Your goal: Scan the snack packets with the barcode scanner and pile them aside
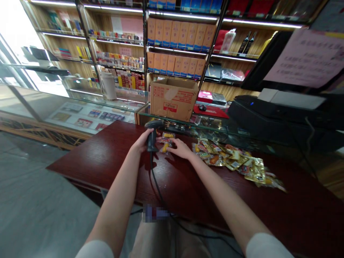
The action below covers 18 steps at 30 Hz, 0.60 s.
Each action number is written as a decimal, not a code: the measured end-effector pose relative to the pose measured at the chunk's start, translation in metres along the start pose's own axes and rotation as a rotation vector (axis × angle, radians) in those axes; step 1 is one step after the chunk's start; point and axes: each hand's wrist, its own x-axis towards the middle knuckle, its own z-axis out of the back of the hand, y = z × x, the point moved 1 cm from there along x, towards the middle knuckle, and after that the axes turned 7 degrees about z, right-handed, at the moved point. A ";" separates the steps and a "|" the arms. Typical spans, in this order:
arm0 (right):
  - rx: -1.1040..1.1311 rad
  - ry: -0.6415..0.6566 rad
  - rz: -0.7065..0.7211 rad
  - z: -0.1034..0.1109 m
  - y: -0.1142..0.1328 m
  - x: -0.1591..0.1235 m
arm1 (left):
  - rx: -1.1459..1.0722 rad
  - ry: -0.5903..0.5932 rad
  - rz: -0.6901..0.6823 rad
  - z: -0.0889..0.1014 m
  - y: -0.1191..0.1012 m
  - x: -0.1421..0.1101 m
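Nearest you, your left hand (141, 141) clenches a black corded barcode scanner (151, 139) above the dark red counter (113, 157). Your open right hand (180, 149) touches small snack packets (166, 142), beside a heap of gold packets (228, 160); a cardboard box (172, 100) stands beyond.

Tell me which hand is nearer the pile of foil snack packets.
Right. The right hand sits just left of the pile of foil snack packets; the left hand, gripping a barcode scanner, is farther left.
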 end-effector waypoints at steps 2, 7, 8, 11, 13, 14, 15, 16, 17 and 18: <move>-0.068 0.093 -0.080 -0.008 0.010 0.009 | 0.012 -0.036 -0.033 0.002 -0.001 0.000; -0.109 0.069 -0.142 -0.012 0.004 0.007 | 0.064 -0.009 -0.040 0.001 -0.002 -0.001; -0.072 0.039 -0.147 -0.009 -0.002 0.003 | 0.080 0.007 -0.040 0.000 -0.002 -0.002; 0.145 -0.110 -0.196 0.004 -0.021 -0.015 | 0.145 0.040 -0.028 -0.005 0.000 -0.002; 0.356 -0.206 -0.250 0.015 -0.031 -0.029 | 0.218 0.050 -0.005 -0.011 0.004 -0.002; 0.470 -0.244 -0.263 0.021 -0.035 -0.036 | 0.261 0.060 0.002 -0.014 0.007 -0.002; 0.578 -0.280 -0.260 0.026 -0.038 -0.042 | 0.304 0.073 0.008 -0.018 0.010 -0.003; 0.671 -0.316 -0.243 0.030 -0.041 -0.047 | 0.344 0.092 0.011 -0.021 0.013 -0.003; 0.737 -0.355 -0.222 0.034 -0.043 -0.051 | 0.377 0.121 0.007 -0.025 0.016 -0.003; 0.773 -0.397 -0.208 0.037 -0.046 -0.054 | 0.401 0.156 0.001 -0.028 0.020 -0.003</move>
